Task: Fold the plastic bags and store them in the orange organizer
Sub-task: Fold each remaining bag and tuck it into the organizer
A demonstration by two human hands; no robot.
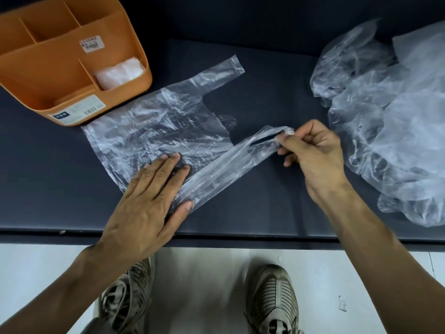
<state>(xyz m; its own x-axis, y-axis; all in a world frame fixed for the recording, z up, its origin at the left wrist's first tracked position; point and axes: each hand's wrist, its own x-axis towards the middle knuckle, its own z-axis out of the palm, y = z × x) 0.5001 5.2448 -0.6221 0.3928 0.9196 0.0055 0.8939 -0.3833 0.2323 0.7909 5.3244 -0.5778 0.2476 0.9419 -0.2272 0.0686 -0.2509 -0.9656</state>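
The right hand (315, 153) has a pinching grip on the plastic bag (159, 126) handle while the flat, spread left hand (154, 196) presses its body.

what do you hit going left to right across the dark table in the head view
orange organizer → left hand pressing flat on the clear plastic bag → right hand pinching the bag's near handle → pile of unfolded plastic bags

Two white stickers sitting on the orange organizer (72, 68) in the upper left of the frame, one on an inner divider, one on the front wall, print too blurred to read
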